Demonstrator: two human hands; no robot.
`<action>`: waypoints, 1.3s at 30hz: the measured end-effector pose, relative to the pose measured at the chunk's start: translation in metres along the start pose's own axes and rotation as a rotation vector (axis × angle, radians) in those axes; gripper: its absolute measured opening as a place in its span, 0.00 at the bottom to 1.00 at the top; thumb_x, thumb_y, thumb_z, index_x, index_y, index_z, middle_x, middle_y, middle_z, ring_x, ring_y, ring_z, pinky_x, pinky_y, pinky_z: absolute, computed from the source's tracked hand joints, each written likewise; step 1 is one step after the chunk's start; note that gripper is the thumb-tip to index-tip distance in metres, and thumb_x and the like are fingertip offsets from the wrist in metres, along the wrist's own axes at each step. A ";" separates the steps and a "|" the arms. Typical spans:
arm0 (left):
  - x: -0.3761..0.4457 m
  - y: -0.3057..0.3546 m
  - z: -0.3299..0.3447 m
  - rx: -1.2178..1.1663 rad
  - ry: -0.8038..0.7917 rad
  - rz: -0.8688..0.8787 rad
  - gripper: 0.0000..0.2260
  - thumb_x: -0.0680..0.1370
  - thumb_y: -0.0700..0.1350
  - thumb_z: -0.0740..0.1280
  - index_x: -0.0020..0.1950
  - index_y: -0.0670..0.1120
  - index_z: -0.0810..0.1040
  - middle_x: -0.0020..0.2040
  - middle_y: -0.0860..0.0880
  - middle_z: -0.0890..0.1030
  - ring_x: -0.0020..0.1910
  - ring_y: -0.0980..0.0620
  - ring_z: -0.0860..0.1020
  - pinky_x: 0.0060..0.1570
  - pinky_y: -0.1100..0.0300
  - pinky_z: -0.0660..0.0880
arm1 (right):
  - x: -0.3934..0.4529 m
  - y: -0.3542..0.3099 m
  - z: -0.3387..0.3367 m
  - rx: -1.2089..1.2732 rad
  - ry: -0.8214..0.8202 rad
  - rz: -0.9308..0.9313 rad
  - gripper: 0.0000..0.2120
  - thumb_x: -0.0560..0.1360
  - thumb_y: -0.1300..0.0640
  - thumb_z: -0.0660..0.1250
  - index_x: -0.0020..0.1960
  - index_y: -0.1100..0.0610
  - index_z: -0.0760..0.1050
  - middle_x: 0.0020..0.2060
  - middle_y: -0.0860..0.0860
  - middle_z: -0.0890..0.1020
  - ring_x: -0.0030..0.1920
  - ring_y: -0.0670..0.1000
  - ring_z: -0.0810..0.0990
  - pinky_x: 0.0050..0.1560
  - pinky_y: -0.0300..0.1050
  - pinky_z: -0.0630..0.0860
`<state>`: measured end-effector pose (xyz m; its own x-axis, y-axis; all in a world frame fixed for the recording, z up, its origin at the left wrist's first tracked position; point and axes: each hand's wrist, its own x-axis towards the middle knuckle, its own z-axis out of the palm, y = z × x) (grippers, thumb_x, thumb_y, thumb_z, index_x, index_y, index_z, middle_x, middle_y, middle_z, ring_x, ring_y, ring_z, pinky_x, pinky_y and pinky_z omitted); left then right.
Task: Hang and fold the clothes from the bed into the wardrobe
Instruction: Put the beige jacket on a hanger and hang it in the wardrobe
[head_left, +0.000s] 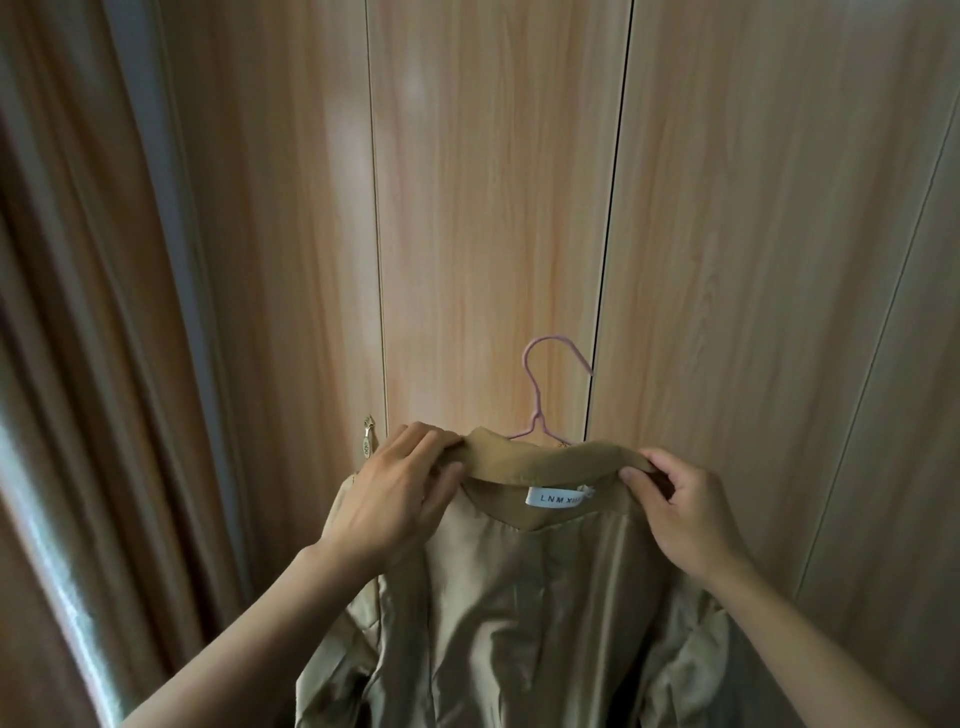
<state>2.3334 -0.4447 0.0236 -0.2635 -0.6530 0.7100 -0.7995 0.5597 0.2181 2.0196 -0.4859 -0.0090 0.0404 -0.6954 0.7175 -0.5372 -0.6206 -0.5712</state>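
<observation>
My left hand has its fingers curled over the left end of the collar, thumb underneath, pinching the fabric. My right hand does the same on the right end, thumb and forefinger closed on the collar's edge with the other fingers curled behind. Both hands are at about the same height and equally near me, so neither arm has an advantage in reach.

Between them hangs the tan jacket, lining side toward me, its white label just below the collar and midway between my hands. The body drops straight down out of view at the near edge. The collar's long axis runs left to right, square across my line of sight.

Just beyond the collar, the pink hanger rises from behind the fabric, its shoulders hidden inside the jacket as far as I can tell. The hook stands up and curls to the right, its tip lying across the dark gap between two wardrobe doors; I can't tell if it touches them.

That is what matters next: the wardrobe is straight ahead, far side of the jacket, and its doors look closed. I judge one hand must let go to open a door, probably the left, with the small metal pull just beside it. A curtain hangs on the far left.
</observation>
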 end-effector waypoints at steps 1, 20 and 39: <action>0.001 0.001 0.001 0.001 0.001 -0.008 0.16 0.81 0.58 0.59 0.62 0.49 0.76 0.54 0.56 0.76 0.54 0.55 0.74 0.51 0.58 0.73 | 0.000 0.000 0.002 0.002 -0.002 0.003 0.03 0.78 0.57 0.69 0.44 0.52 0.79 0.36 0.47 0.83 0.38 0.47 0.80 0.39 0.43 0.76; 0.005 -0.011 0.017 -0.046 0.123 0.041 0.06 0.74 0.40 0.66 0.50 0.43 0.78 0.43 0.51 0.76 0.39 0.53 0.72 0.39 0.61 0.68 | 0.005 -0.019 -0.004 0.048 -0.173 0.022 0.05 0.79 0.56 0.68 0.47 0.48 0.80 0.39 0.43 0.82 0.40 0.44 0.81 0.38 0.33 0.74; 0.014 -0.026 0.038 -0.067 0.292 0.054 0.09 0.73 0.38 0.66 0.52 0.42 0.78 0.44 0.54 0.74 0.40 0.57 0.70 0.40 0.57 0.69 | -0.026 0.049 -0.059 -0.373 -0.054 0.282 0.12 0.73 0.56 0.74 0.44 0.40 0.75 0.38 0.36 0.79 0.40 0.36 0.80 0.40 0.32 0.70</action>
<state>2.3301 -0.4878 0.0025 -0.1305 -0.4525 0.8822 -0.7484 0.6286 0.2117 1.9421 -0.4766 -0.0320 -0.1124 -0.8423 0.5272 -0.7994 -0.2384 -0.5514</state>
